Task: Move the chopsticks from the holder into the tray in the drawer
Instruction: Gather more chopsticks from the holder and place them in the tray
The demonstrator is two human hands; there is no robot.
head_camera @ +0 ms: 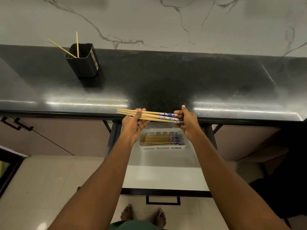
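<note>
Both hands hold a small bundle of wooden chopsticks (155, 115) with blue-patterned ends level above the open drawer, at the counter's front edge. My left hand (133, 124) grips the plain ends, thumb on top. My right hand (186, 121) pinches the blue ends. Below them a white tray (162, 148) in the drawer (163, 178) holds several chopsticks (162, 140) lying side by side. The black holder (83, 61) stands on the counter at the back left with two chopsticks (73, 47) sticking out.
The dark counter (182, 83) runs across the view beneath a marble wall. The drawer's black front with a handle (163, 200) juts out near my bare feet. Cabinet doors with handles (15, 124) sit at the left.
</note>
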